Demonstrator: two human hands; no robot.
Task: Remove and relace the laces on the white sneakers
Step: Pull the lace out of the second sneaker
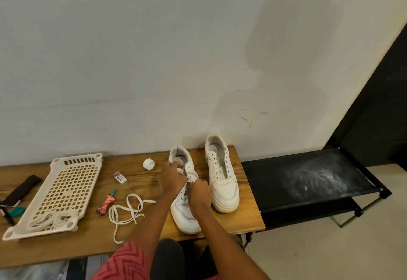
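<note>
On table point(237, 222), left hand point(171, 179) and right hand point(201, 193) pinch lace on left sneaker point(186, 215); perforated tray point(66, 182) holds coiled laces point(49, 221); loose lace point(130, 212) beside it.

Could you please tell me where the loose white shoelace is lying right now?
In the head view, the loose shoelace lies on the wooden table, between the red tube and the nearer sneaker.
</note>
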